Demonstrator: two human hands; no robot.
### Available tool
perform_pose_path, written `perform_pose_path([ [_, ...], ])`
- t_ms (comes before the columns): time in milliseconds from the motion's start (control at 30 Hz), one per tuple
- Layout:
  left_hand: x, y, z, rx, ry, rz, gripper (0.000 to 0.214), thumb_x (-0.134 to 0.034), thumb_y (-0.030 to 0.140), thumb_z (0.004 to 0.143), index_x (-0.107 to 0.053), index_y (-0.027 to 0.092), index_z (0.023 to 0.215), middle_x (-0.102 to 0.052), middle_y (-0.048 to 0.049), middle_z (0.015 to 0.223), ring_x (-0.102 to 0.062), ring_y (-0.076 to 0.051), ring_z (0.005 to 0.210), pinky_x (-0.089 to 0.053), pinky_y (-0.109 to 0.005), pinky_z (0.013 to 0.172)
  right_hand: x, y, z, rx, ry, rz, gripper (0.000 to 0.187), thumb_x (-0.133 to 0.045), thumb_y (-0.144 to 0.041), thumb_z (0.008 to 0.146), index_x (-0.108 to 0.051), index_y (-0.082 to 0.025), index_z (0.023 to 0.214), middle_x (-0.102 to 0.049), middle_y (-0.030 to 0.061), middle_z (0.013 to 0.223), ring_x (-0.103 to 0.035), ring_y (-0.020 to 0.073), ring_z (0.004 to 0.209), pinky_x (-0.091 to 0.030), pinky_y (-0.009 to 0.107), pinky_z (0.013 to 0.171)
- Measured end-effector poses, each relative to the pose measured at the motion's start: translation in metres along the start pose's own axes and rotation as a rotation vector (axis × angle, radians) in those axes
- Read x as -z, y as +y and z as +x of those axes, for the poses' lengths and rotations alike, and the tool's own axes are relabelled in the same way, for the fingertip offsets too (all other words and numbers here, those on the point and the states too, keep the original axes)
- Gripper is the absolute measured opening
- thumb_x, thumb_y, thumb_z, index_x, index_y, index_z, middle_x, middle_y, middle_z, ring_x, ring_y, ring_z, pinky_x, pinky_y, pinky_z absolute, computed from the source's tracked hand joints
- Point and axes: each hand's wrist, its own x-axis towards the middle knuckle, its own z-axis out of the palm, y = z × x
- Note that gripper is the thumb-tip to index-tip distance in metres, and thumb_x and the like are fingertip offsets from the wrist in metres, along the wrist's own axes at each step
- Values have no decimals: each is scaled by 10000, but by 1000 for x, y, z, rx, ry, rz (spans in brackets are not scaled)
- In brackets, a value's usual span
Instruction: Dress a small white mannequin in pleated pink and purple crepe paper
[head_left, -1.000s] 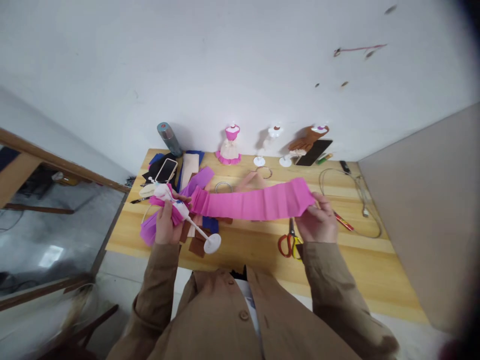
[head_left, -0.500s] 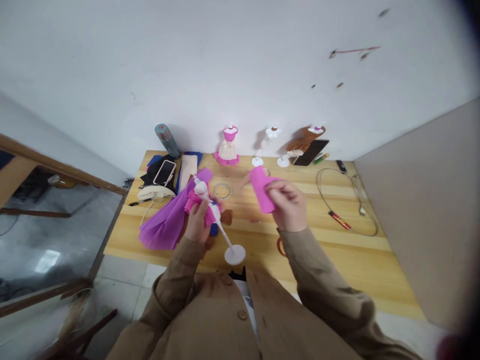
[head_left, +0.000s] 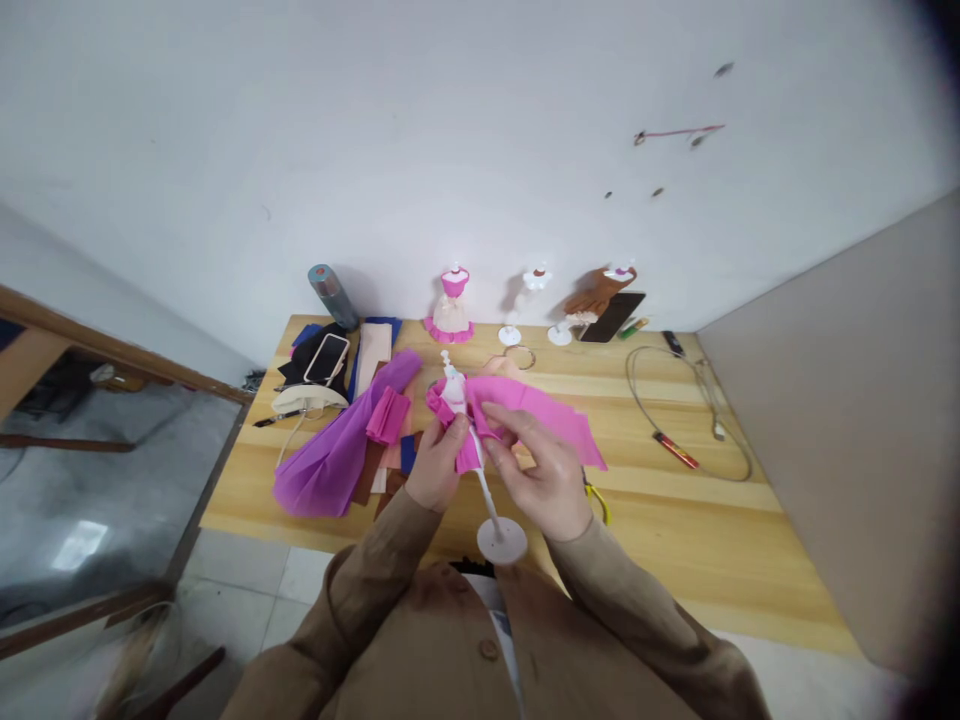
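A small white dress form (head_left: pixel 490 497) on a round base tilts between my two hands, with pink crepe paper wrapped at its waist. My left hand (head_left: pixel 437 468) is closed around the form's body and the pink paper there. In my right hand (head_left: pixel 545 477), a pink crepe paper strip (head_left: pixel 555 408) is pinched close against the form's side. The strip's free end spreads to the right, above the hand. My fingers partly hide the form's middle.
Purple crepe paper (head_left: pixel 322 455) and a folded pink piece (head_left: pixel 388 415) lie left. Farther back are a phone (head_left: pixel 327 359), a bottle (head_left: pixel 332 295), a dressed form (head_left: pixel 451 310) and a brown-draped form (head_left: pixel 600 292). Yellow-handled scissors (head_left: pixel 600 500) and a looped cable (head_left: pixel 686 352) are right.
My right hand has brought the pink strip left to the dress form, and the strip now extends out flat. My left hand has moved the form a little right.
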Motion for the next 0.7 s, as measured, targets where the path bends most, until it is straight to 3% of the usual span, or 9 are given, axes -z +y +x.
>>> perform_pose_path([
  [100,-3,0,-2,-19,-36,-20,254,-713,299,789,-690,183,1014,-713,-82,1177,-634,-237,1158,-490,-344,1035,1,-4,-2,48,1,-27,355,-556,-116,881,-641,-245,1200,-739,60,984,-694,176,749,-585,311,706],
  [233,-3,-10,-1,-35,-113,-42,350,-719,404,779,-688,173,1041,-724,-97,1139,-654,-257,1112,-495,-387,1023,3,-8,-3,9,13,26,342,-560,-113,861,-661,-240,1161,-731,44,913,-686,174,763,-579,312,727],
  [333,-1,-18,1,-47,-156,-49,365,-722,435,768,-696,178,1026,-731,-94,1110,-642,-277,1122,-503,-407,1005,2,-8,-5,-164,23,178,319,-607,-165,828,-673,-224,1134,-697,29,825,-653,167,712,-567,312,683],
  [500,-1,-30,8,-25,-129,-84,361,-745,402,751,-679,200,1044,-725,-76,1084,-653,-261,1081,-523,-379,953,-2,7,-5,-516,71,537,271,-704,-271,746,-709,-195,1007,-619,-4,671,-558,130,575,-486,261,525],
  [700,22,-59,41,39,-36,-37,350,-640,437,837,-595,163,1051,-686,-61,834,-689,-207,795,-551,-328,698,21,29,-7,-653,307,637,235,-764,-265,665,-742,-197,889,-600,-16,668,-512,99,567,-410,221,502],
])
